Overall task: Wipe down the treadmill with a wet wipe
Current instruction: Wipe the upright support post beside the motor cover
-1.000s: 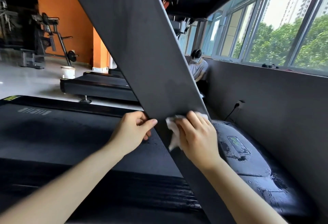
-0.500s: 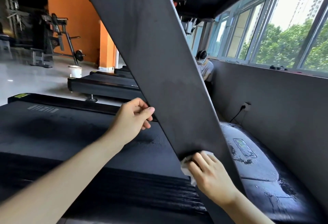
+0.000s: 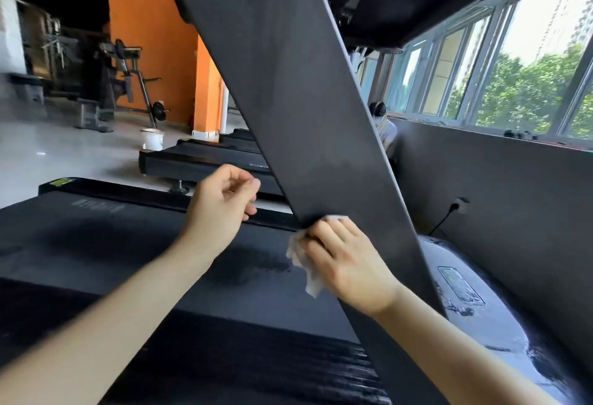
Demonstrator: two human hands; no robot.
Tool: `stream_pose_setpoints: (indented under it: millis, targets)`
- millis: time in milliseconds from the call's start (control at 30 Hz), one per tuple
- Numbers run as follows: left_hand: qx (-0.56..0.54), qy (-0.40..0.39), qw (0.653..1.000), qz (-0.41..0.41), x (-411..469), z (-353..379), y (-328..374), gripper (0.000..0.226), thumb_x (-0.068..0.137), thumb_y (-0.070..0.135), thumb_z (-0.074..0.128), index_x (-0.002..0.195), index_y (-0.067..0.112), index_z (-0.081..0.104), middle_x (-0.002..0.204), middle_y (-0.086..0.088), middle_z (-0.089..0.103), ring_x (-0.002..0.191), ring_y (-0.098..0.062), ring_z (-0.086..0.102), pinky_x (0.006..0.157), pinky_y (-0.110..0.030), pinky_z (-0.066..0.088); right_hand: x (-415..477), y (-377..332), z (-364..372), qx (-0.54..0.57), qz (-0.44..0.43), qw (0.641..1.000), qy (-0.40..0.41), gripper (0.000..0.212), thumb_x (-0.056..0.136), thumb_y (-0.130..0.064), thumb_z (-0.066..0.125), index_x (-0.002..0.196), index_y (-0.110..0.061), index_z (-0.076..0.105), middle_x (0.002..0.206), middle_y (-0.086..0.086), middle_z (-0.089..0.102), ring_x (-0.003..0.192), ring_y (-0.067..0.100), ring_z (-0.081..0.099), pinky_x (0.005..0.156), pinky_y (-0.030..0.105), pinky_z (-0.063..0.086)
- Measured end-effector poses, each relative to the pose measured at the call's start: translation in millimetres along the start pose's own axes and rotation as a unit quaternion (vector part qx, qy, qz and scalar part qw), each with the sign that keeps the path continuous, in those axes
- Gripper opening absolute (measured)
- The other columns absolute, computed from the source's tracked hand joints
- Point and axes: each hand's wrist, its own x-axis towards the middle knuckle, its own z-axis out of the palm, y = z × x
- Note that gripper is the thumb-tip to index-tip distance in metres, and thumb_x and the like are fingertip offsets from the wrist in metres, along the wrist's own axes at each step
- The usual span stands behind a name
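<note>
The treadmill's dark grey upright post runs diagonally from top centre down to the lower right. My right hand holds a white wet wipe against the post's left edge, low down, and the wipe bunches out below my fingers. To the left of the post my left hand hovers with fingers loosely curled, holding nothing. The black belt lies beneath both arms, with a damp patch near the post. The rounded motor cover on the right looks wet.
A second treadmill stands beyond, with a white bucket on the floor beside it. A person sits behind the post by the grey wall. A plugged wall socket is at right. Weight machines stand at the far left.
My right hand slid the wipe down the post, then back up its left edge. My left hand came off the post's edge and now hangs beside it.
</note>
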Motion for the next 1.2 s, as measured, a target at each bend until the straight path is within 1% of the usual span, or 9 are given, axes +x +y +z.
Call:
stream_pose_setpoints:
  millis: [133,400,500,600,700,833,900,1067,1200]
  targets:
    - [0.016,-0.019,0.999,0.036,-5,-5,4,0.011,0.096,0.01,0.065,0.086,0.014,0.065,0.072,0.001,0.067,0.063,-0.016,0.067,0.068,-0.038,0.054,-25,8,-8,-0.013,-0.034,0.998,-0.055,0.008,0.099,-0.009,0.06,0.095,-0.007,0.068,0.093,0.009,0.06,0.081,0.032,0.056,0.085,0.039,0.046]
    - [-0.066,0.014,0.998,0.018,27,-7,17,0.019,0.103,0.012,0.055,0.092,0.021,0.068,0.07,0.0,0.07,0.062,-0.018,0.065,0.058,-0.03,0.054,176,33,-34,-0.053,-0.049,0.987,0.142,0.008,0.093,-0.001,0.056,0.088,-0.002,0.061,0.085,0.015,0.053,0.079,0.031,0.047,0.082,0.043,0.044]
    - [-0.093,0.036,0.995,-0.002,43,-8,20,0.022,0.105,0.013,0.05,0.092,0.02,0.066,0.076,-0.008,0.071,0.063,-0.023,0.067,0.058,-0.033,0.051,219,33,-44,-0.056,-0.026,0.984,0.165,0.012,0.091,-0.008,0.055,0.089,0.0,0.064,0.084,0.015,0.054,0.076,0.032,0.049,0.083,0.04,0.042]
    - [-0.08,0.04,0.996,0.003,47,-8,18,0.019,0.105,0.015,0.05,0.099,0.023,0.066,0.083,-0.008,0.073,0.071,-0.024,0.07,0.06,-0.031,0.052,196,30,-43,-0.054,-0.011,0.988,0.145,0.016,0.097,-0.005,0.055,0.085,-0.001,0.064,0.083,0.013,0.051,0.077,0.031,0.047,0.085,0.038,0.04]
    - [-0.097,0.028,0.994,0.028,46,-8,20,0.013,0.103,0.025,0.058,0.091,0.024,0.065,0.077,-0.001,0.071,0.071,-0.025,0.068,0.059,-0.032,0.053,124,32,-39,-0.051,-0.018,0.994,0.098,0.017,0.099,-0.008,0.059,0.083,-0.003,0.064,0.083,0.013,0.053,0.077,0.031,0.048,0.083,0.039,0.042]
    - [-0.061,-0.016,0.997,0.039,43,-1,26,0.021,0.102,0.029,0.06,0.092,0.011,0.06,0.072,0.007,0.067,0.066,-0.017,0.067,0.065,-0.034,0.054,53,37,-46,-0.059,0.019,0.997,0.043,0.034,0.107,-0.013,0.039,0.091,-0.008,0.068,0.089,0.008,0.058,0.076,0.033,0.054,0.077,0.038,0.047]
    - [-0.023,-0.036,0.998,0.046,39,2,27,0.023,0.101,0.032,0.059,0.091,0.012,0.059,0.075,0.004,0.069,0.066,-0.018,0.068,0.067,-0.034,0.054,70,40,-52,-0.065,0.012,0.997,0.051,0.03,0.106,-0.013,0.041,0.09,-0.009,0.066,0.086,0.008,0.054,0.073,0.032,0.05,0.071,0.04,0.046]
    - [0.028,-0.053,0.998,0.036,43,-3,34,0.016,0.102,0.03,0.059,0.091,0.018,0.063,0.072,0.01,0.07,0.061,-0.013,0.066,0.069,-0.039,0.054,200,67,-78,-0.079,0.037,0.983,0.161,0.004,0.091,-0.005,0.061,0.093,-0.004,0.064,0.089,0.012,0.054,0.08,0.034,0.052,0.078,0.043,0.044]
    - [0.064,-0.051,0.996,0.03,46,-9,42,0.02,0.099,0.034,0.064,0.085,0.019,0.061,0.071,0.012,0.068,0.06,-0.01,0.067,0.077,-0.047,0.057,224,71,-87,-0.084,0.052,0.98,0.175,0.007,0.087,-0.001,0.065,0.093,-0.004,0.064,0.091,0.012,0.054,0.083,0.032,0.051,0.079,0.043,0.045]
